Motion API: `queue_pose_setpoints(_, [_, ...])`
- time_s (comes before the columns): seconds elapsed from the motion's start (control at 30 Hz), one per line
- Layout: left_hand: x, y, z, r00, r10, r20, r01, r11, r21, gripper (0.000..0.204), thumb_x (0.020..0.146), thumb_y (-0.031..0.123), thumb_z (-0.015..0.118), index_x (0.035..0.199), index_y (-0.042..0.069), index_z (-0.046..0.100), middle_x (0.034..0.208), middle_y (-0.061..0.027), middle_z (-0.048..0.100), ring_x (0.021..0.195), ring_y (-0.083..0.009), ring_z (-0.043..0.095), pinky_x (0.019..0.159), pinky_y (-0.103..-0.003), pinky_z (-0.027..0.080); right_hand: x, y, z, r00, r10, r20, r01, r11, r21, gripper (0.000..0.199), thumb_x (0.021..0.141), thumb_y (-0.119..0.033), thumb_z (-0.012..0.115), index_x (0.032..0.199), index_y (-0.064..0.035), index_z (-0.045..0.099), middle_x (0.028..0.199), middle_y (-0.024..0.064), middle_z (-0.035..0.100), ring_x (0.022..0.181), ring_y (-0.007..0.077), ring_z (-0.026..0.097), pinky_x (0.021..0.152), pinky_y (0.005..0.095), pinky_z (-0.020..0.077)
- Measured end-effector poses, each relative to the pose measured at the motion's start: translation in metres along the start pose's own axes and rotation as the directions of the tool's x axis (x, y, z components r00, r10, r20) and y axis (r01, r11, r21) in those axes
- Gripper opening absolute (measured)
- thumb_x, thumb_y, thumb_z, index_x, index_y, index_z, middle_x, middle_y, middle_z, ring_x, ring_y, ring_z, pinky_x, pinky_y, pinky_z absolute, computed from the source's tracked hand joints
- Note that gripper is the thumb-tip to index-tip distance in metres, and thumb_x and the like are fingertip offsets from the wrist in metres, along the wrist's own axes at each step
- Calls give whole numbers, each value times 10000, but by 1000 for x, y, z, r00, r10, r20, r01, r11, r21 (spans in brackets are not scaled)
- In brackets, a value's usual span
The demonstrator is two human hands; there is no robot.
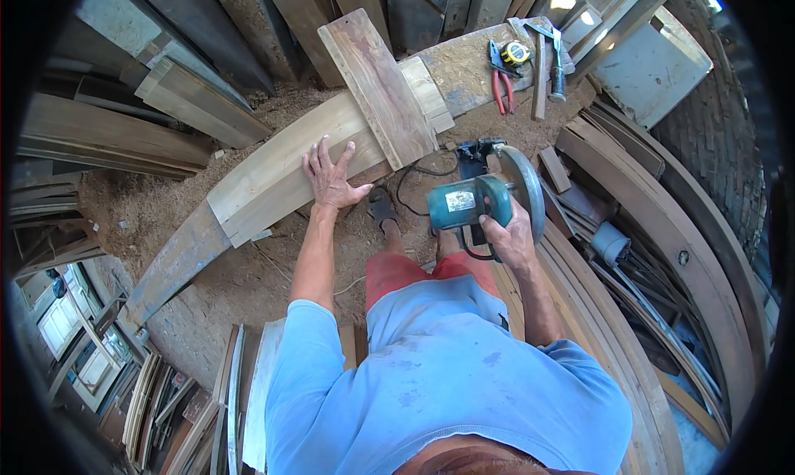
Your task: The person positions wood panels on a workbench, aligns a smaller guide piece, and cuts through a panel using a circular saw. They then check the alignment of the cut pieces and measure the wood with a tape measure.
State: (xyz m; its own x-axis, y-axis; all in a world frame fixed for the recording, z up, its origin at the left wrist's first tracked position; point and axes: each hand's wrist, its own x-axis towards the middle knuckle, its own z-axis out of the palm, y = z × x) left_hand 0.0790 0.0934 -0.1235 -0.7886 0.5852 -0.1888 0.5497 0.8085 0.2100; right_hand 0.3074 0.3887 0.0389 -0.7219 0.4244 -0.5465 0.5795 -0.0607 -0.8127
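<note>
One long, pale wooden plank (281,156) is lying left of centre under the splayed left hand (333,179), a brown wooden board (377,86) crossing it. At centre, a black cord (399,192) is looping, possibly snagging if tugged; right of centre, the right hand (512,233) is clutching a teal circular saw (464,202).

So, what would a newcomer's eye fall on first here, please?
Most likely the teal circular saw, held in the right hand just right of centre. The left hand is spread at the edge of pale timber, crossed by a darker plank. Red-handled pliers lie toward the upper right.
</note>
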Motion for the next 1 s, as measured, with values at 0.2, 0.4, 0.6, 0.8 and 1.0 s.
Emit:
queue_pose_setpoints(0.2, [0, 1, 0, 1000, -1, -2, 1, 1000, -4, 1175, 492, 552, 929, 1534, 370, 418, 1622, -210, 217, 1506, -445, 172, 1231, -636, 82, 10, -16, 9, 992, -128, 12, 128, 992, -21, 303, 853, -109, 692, 1116, 16, 609, 897, 68, 585, 827, 160, 575, 765, 345, 492])
queue_pose_setpoints(0.4, [0, 2, -2, 1000, -2, -6, 2, 1000, -25, 1163, 498, 542, 934, 1529, 359, 427, 1621, -202, 213, 1508, -440, 170, 1232, -636, 79, 18, -7, 12, 996, -84, -9, 84, 996, -32, 306, 860, -109, 690, 1117, 37, 610, 916, 92, 599, 824, 186, 584, 779, 361, 496])
queue_pose_setpoints(0.6, [1, 4, -3, 999, -22, 33, 23, 1000, -18, 1178, 500, 542, 933, 1542, 365, 414, 1626, -202, 207, 1516, -435, 163, 1237, -631, 71, 21, 7, 6, 991, -131, -16, 129, 989, -77, 312, 870, -110, 684, 1136, 37, 614, 972, 130, 630, 866, 225, 604, 816, 377, 499])
queue_pose_setpoints(0.8, [0, 1, -1, 1000, -15, 20, 15, 1000, -5, 1188, 495, 547, 930, 1547, 374, 405, 1626, -203, 209, 1516, -432, 170, 1238, -629, 74, 25, 16, 7, 994, -107, -8, 107, 994, -32, 307, 866, -115, 689, 1126, 29, 615, 957, 124, 630, 867, 221, 599, 817, 380, 498])
queue_pose_setpoints(1.0, [1, 1, -1, 1000, -4, 5, 4, 1000, -2, 1202, 489, 544, 933, 1549, 383, 392, 1625, -204, 209, 1508, -439, 180, 1231, -640, 81, 25, 8, 12, 994, -102, 29, 102, 995, -11, 276, 855, -119, 688, 1084, 14, 609, 912, 88, 610, 834, 179, 572, 782, 357, 491])
